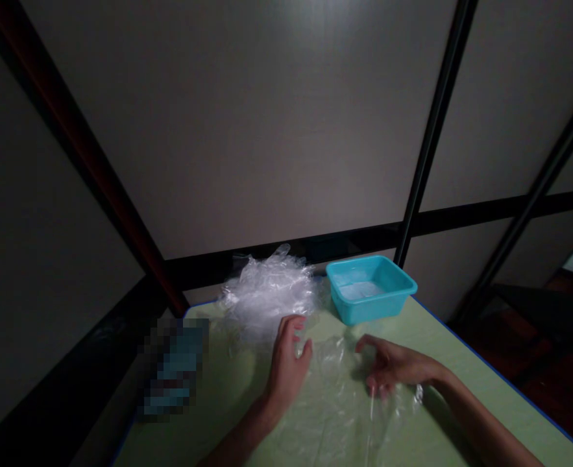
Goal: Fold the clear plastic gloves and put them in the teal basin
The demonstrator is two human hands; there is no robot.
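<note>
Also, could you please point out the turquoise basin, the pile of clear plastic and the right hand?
Turquoise basin (376, 309), head view: front outer wall.
Pile of clear plastic (270, 293), head view: middle of the heap.
Right hand (396, 364), head view: back of the hand.

Dimly lit pale panels (267, 130) with dark strips (434, 130) stand behind the far edge of the worktop (228, 395); reddish floor (556, 373) shows beyond the right edge.

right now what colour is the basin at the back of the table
The basin is turquoise blue, seen best in the head view.
</note>
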